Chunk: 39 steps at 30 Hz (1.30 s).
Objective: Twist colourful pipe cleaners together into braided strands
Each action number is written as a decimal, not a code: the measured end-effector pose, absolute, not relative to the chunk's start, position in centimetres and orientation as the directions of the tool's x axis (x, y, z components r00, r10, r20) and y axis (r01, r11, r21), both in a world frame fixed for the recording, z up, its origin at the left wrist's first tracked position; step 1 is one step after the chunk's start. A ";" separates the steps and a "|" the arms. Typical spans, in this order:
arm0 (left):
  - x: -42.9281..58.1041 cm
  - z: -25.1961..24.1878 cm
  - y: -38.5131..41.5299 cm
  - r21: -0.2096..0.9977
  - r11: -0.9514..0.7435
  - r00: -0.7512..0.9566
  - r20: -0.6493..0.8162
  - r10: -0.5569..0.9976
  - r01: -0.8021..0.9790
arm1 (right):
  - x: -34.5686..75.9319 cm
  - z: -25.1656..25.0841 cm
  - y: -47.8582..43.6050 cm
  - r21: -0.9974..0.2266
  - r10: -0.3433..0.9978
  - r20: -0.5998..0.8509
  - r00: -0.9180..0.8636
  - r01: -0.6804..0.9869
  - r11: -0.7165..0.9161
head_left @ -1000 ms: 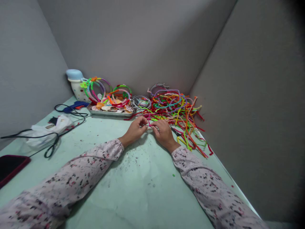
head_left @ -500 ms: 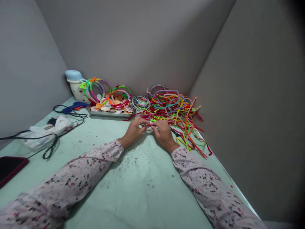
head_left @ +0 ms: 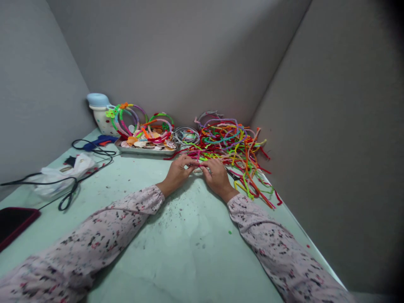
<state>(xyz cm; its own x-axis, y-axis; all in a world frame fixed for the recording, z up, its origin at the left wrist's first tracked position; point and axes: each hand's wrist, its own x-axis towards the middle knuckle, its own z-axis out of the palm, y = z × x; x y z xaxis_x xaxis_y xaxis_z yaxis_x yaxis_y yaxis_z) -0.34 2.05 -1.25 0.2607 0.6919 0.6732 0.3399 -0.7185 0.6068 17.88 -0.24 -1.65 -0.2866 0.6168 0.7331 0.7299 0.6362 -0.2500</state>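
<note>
Between my two hands, at the middle of the table, is a pink pipe cleaner (head_left: 199, 164). My left hand (head_left: 177, 171) pinches it from the left with thumb and fingertips. From the right, my right hand (head_left: 217, 176) is closed on the same pipe cleaner, its thumb close to the left fingertips. Just behind my hands lies a tangled heap of coloured pipe cleaners (head_left: 224, 143). What looks like a pair of black scissors (head_left: 232, 174) lies partly under the strands, right of my right hand.
A metal tray (head_left: 148, 150) holds shell-like discs and several colourful headbands (head_left: 126, 122). Bare wire hoops (head_left: 186, 135) lie beside it. A white bottle with a blue lid (head_left: 100, 113), a black cable (head_left: 75, 183), a plastic bag (head_left: 53, 181) and a phone (head_left: 15, 225) are on the left.
Both hands keep their pinch on the pink pipe cleaner in nearly the same place. The whole view has shifted very slightly.
</note>
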 end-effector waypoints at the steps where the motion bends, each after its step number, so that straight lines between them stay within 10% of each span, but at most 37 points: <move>1: -0.3 -1.2 2.1 0.605 -0.718 0.262 0.673 0.692 0.345 | 17.9 -1.6 -0.3 -0.249 0.618 0.731 -0.289 0.730 0.636; 39: -0.1 -0.9 1.7 0.612 -0.675 0.272 0.625 0.732 0.413 | 17.9 -1.8 -0.2 -0.233 0.618 0.725 -0.303 0.737 0.635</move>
<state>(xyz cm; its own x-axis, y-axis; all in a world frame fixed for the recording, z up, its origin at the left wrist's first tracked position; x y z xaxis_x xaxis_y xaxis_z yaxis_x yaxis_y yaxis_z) -0.08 1.75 -0.93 0.2716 0.7322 0.6246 0.4128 -0.6749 0.6117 17.88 -0.23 -1.78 -0.3030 0.6183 0.7252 0.7368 0.6346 -0.2332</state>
